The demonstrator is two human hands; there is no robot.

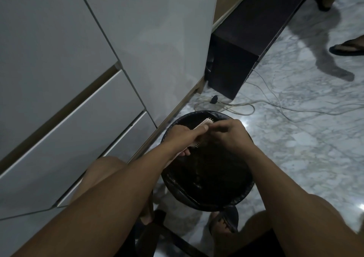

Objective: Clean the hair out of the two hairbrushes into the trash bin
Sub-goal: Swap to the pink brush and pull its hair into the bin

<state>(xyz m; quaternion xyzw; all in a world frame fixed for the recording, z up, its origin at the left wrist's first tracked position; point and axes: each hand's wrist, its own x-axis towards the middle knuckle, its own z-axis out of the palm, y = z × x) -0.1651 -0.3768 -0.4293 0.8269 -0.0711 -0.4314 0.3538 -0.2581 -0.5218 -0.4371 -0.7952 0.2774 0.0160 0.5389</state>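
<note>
dim, wide-angle bowed edges; glare on the marble floor, bin interior lost in shadow.

Marble-patterned tile floor, pale with grey veining, carries everything. Black-lined round trash bin stands on it, just beside the base of the white drawer cabinet. Beyond the bin, pale cables loop across the tiles with a small black plug among them, next to a dark wooden unit.
</note>
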